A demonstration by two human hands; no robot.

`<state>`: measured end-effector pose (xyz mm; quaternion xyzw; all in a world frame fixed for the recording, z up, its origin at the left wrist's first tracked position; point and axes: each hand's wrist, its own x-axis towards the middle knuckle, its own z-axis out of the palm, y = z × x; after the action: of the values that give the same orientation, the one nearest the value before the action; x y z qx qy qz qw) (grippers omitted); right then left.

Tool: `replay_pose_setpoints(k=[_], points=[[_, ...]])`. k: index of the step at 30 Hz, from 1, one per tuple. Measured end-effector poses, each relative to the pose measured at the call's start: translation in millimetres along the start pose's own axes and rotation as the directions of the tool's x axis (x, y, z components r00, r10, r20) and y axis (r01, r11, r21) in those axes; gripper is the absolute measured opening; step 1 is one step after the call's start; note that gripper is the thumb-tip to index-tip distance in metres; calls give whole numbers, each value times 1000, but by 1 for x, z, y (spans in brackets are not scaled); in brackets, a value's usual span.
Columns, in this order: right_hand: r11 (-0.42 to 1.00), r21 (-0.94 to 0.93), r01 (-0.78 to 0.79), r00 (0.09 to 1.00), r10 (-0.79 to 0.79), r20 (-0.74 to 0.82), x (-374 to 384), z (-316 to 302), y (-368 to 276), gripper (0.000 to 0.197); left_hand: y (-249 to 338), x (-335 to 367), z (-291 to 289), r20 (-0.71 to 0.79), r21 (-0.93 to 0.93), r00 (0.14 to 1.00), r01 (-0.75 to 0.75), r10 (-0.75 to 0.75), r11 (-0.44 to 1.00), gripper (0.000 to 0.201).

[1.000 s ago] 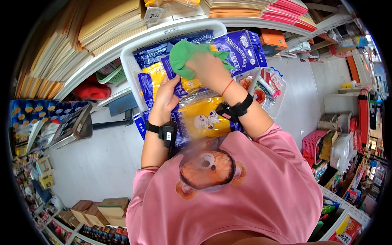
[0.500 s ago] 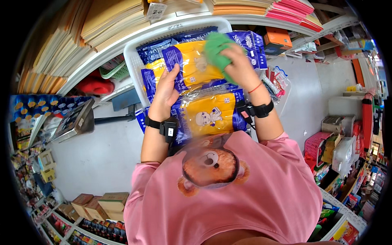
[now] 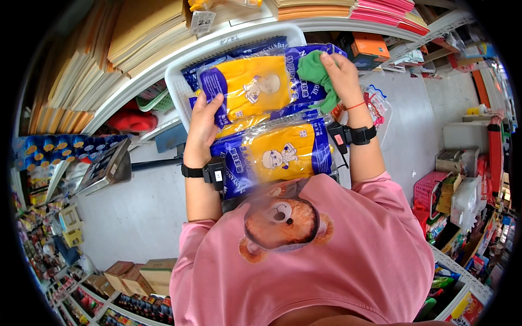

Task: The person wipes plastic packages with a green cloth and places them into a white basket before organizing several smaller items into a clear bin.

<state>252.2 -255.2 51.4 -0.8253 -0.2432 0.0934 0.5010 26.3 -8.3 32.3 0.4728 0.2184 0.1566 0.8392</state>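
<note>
Over the white basket, left hand grips yellow-blue packet by its left end; right hand grasps green cloth. Best: cloth flat, packet steady.

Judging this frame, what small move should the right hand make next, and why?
Probably draw the green cloth leftward across the yellow-and-blue package: the right hand holds the cloth bunched over the package's right end, while the left hand holds the left end, leaving the yellow middle uncovered.
</note>
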Motion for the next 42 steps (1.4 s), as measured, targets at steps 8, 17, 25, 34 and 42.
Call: replay_pose_setpoints(k=[8, 17, 25, 34, 42], points=[[968, -104, 229, 923, -182, 339, 8, 8, -9, 37, 7, -10, 0, 53, 413, 998, -58, 39, 909, 27], [767, -329, 551, 805, -592, -32, -16, 3, -52, 22, 19, -3, 12, 9, 714, 678, -519, 735, 470, 32], [886, -321, 334, 898, -196, 395, -19, 11, -12, 28, -4, -1, -15, 60, -465, 990, 141, -128, 874, 42], [974, -84, 212, 937, -226, -266, -23, 2, -64, 28, -14, 4, -2, 73, -239, 983, 183, -170, 954, 41], [709, -576, 407, 902, -412, 131, -15, 78, -41, 63, -26, 0, 5, 36, -217, 987, 160, -156, 963, 41]])
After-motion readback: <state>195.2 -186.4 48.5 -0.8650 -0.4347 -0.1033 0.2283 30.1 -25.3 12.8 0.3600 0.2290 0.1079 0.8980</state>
